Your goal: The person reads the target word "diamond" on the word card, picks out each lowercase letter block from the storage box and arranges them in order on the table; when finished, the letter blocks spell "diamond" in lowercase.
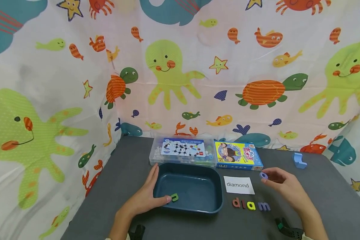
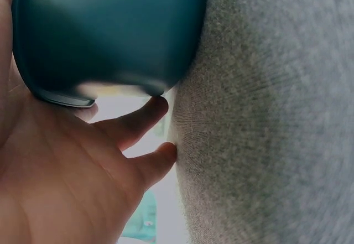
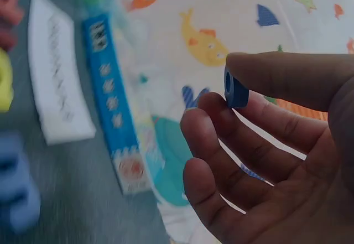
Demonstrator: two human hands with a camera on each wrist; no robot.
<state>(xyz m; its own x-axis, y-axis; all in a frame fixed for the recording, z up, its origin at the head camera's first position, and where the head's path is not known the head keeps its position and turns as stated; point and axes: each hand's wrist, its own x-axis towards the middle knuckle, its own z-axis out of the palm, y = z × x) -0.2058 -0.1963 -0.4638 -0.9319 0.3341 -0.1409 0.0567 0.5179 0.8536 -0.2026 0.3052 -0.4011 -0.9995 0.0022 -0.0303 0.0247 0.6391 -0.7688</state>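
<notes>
My left hand (image 1: 147, 196) holds the left end of a dark blue tray (image 1: 192, 210), fingers along its outer side and thumb over the rim. Inside the tray, right by the thumb tip, lies a green letter "n" (image 1: 175, 197). In the left wrist view the tray's outer wall (image 2: 110, 34) fills the top left, with the fingertips under it. Raised right of the word card, my right hand (image 1: 286, 186) pinches a blue letter "o" (image 3: 237, 92) between thumb and fingers. A white card (image 1: 239, 185) reads "diamond"; below it stand letters "d" (image 1: 236, 203), "i" (image 1: 243, 204), "a" (image 1: 251, 206) and "m" (image 1: 264, 206).
Behind the tray sits a clear plastic case (image 1: 183, 160) with a molecule-pattern label. A yellow and blue box (image 1: 238, 156) adjoins it on the right. Farther right is a light blue plastic piece (image 1: 299, 160). A sea-animal curtain (image 1: 198, 66) hangs round the grey table (image 1: 327, 186).
</notes>
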